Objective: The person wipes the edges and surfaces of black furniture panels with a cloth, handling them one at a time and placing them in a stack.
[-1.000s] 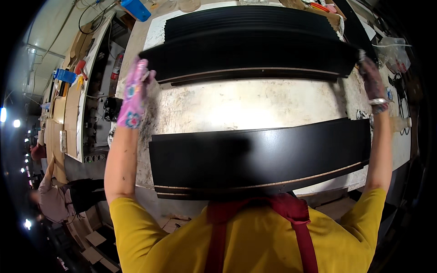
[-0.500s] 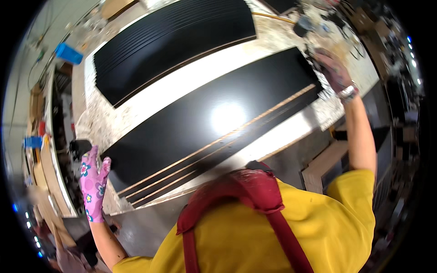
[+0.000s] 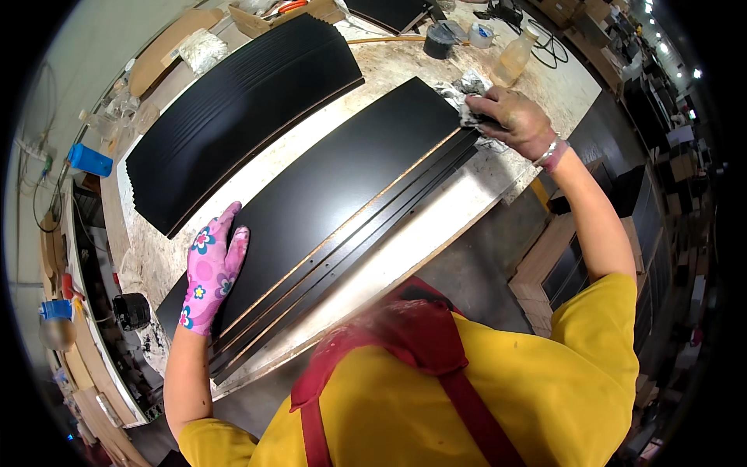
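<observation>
A stack of long black panels (image 3: 334, 194) lies slantwise on the worktable, its near edges stepped and showing thin brown strips. My left hand (image 3: 210, 268), in a pink flowered glove, rests on the top panel near its left end, fingers stretched out and thumb apart. At the stack's far right end, my right hand (image 3: 517, 121) is closed on a crumpled, dark-stained white rag (image 3: 471, 95), which touches the panel ends. Part of the rag is hidden under the fingers.
Behind lies a second stack of black panels (image 3: 241, 124) with a ridged far side. A dark cup (image 3: 440, 40), a plastic bottle (image 3: 516, 56) and a black cable stand or lie at the back right. A blue container (image 3: 91, 160) and a black cylinder (image 3: 131, 311) are at the left.
My left hand has moved from beside the stack's left end onto the top panel. My right hand stays at the right end, now turned with the rag in clear sight. The whole view has shifted.
</observation>
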Tool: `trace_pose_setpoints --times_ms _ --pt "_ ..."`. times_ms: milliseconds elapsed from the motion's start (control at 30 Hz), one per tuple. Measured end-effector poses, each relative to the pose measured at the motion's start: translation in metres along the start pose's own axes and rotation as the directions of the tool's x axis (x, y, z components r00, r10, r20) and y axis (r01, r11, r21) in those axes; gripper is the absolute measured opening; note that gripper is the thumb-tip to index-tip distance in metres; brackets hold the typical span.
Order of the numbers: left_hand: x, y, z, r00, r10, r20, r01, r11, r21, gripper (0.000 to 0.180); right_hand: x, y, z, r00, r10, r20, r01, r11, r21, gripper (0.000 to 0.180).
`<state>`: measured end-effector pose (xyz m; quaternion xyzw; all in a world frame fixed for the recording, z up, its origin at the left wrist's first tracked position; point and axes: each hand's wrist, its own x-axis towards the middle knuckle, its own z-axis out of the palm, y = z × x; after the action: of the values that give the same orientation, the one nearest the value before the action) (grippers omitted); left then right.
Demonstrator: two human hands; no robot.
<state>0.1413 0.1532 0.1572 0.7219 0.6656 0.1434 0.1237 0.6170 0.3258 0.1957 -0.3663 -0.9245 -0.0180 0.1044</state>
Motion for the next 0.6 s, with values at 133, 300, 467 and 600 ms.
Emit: trace_pose_setpoints --times_ms 133,300,467,600 --pt "0.0 0.001 -0.002 1.0 -0.018 0.024 0.017 0.999 0.047 0.042 0.028 -0.036 0.018 0.952 -0.285 -0.112 0.279 0.958 -0.064 0.026" --pt "-0.002 -0.001 -0.009 0.998 0.014 0.067 -0.014 1.0 0.001 0.043 0.047 -0.077 0.016 0.889 -0.439 -0.133 0.431 0.898 -0.086 0.015" --pt "-0.044 -0.075 -0.023 0.994 -0.1 0.039 0.103 0.992 -0.068 0.035 0.031 -0.035 0.007 0.951 -0.308 -0.034 0.293 0.93 -0.223 0.023" --pt "-0.05 -0.088 -0.019 0.981 -0.192 0.017 0.193 0.978 -0.076 0.036 0.053 -0.092 0.027 0.901 -0.433 -0.018 0.429 0.897 -0.103 0.025"
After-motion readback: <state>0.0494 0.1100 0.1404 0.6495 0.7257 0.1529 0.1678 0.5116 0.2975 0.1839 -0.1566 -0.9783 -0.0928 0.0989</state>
